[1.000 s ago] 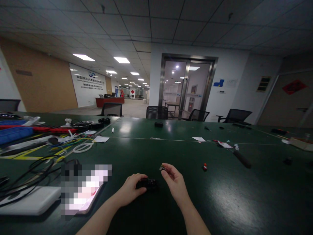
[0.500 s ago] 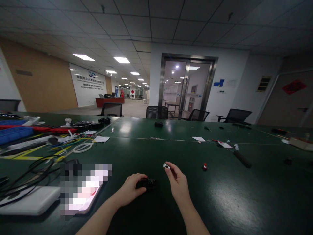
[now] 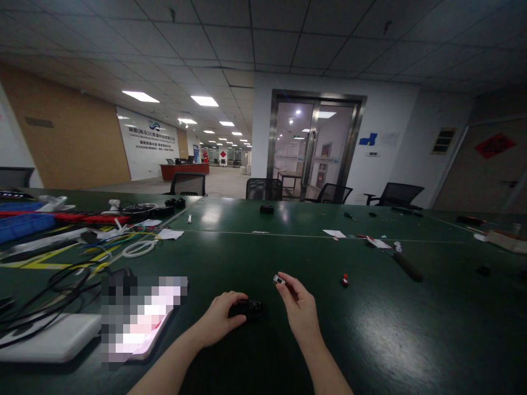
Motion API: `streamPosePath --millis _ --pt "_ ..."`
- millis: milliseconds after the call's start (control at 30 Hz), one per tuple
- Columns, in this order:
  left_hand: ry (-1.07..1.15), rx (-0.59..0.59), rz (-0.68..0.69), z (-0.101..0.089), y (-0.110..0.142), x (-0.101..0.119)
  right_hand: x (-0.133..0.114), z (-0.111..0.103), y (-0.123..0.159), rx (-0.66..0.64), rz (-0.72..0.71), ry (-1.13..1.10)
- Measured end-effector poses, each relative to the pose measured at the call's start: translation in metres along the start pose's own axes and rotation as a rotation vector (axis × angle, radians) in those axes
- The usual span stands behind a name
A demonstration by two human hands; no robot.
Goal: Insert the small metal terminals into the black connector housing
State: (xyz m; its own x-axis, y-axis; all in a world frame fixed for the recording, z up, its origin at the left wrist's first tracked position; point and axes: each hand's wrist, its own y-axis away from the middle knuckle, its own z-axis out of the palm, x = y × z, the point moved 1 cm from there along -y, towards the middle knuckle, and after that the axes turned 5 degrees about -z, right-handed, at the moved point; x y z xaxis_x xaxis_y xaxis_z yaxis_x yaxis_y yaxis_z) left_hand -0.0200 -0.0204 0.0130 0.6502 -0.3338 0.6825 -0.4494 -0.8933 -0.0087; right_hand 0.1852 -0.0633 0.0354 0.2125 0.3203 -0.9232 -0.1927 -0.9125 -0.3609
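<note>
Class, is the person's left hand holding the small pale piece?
No, the right hand pinches the small pale piece, while the left hand holds a black object.

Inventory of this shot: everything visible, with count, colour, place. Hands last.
small part: 1, white and dark, in right fingertips
black device: 1, black, on table in left grasp
red item: 1, red and white, table, right
dark-handled tool: 1, table, right
pink slab: 1, partly pixelated, table, left
white box: 1, left front
cables: several, mixed colours, left
blue tray: at least 1, left edge
table: 1, dark green, foreground
chairs: 5, black, beyond table
glass doors: 2, metal-framed, behind
desk: 1, reddish, back left
other small items: several, unclear
left hand: 1, bare
right hand: 1, bare
</note>
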Motion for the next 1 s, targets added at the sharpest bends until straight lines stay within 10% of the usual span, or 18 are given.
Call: streamPosePath --millis 1000 --pt "-0.003 0.002 0.004 0.0006 -0.0004 -0.0003 -0.0083 -0.0006 0.0019 -0.013 -0.077 0.042"
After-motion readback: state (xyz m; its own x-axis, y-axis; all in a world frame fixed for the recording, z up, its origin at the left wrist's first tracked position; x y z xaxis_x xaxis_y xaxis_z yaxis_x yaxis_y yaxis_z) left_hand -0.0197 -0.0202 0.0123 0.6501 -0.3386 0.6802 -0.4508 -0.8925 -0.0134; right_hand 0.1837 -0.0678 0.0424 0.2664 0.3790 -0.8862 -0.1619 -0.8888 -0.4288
